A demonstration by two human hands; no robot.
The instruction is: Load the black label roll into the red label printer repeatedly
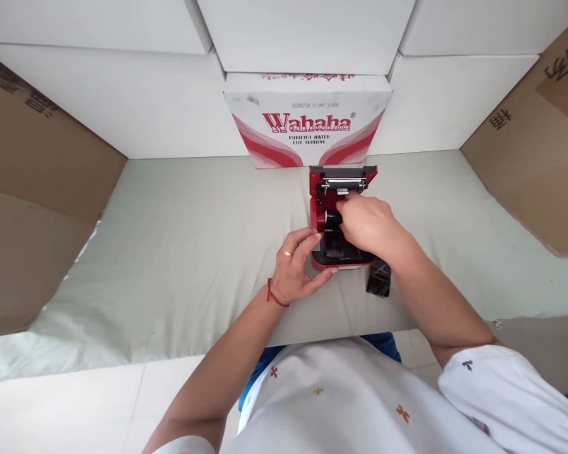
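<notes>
Head view. Red-and-black device (pixel 348 250) sits near the middle of the bench (pixel 184 252), which is draped in pale green cloth. Its lid (pixel 316 181) stands raised at the far side, a bright metal bar (pixel 344 181) running across the inside. Within the body, a dark cylindrical piece (pixel 332 219) with a pale rim, at the left of the compartment, partly covered by fingers.

Left hand (pixel 296 268): spread fairly wide, thumb well apart from the fingers. Fingertips at the device's left edge, thumb along its front edge. Gold ring (pixel 288 253) on one finger; red cord (pixel 275 298) round the wrist.

Right hand (pixel 366 222): back of it uppermost, fingers curled down into the open compartment, just beside the dark cylindrical piece. Fingertips hidden; cannot tell whether they grip anything.

Small black packet (pixel 378 279), creased and shiny, lies on the cloth just beside the device's front right corner, below the right wrist.

Behind the device: white-and-red carton (pixel 307 126) lettered "Wahaha", purified water. White boxes (pixel 170 101) stacked either side of it and above. Brown cardboard boxes flank the bench, one left (pixel 42 208), one right (pixel 525 157). Near side: the wearer's white shirt (pixel 350 403) with small coloured motifs; pale tiled floor (pixel 76 403) below.
</notes>
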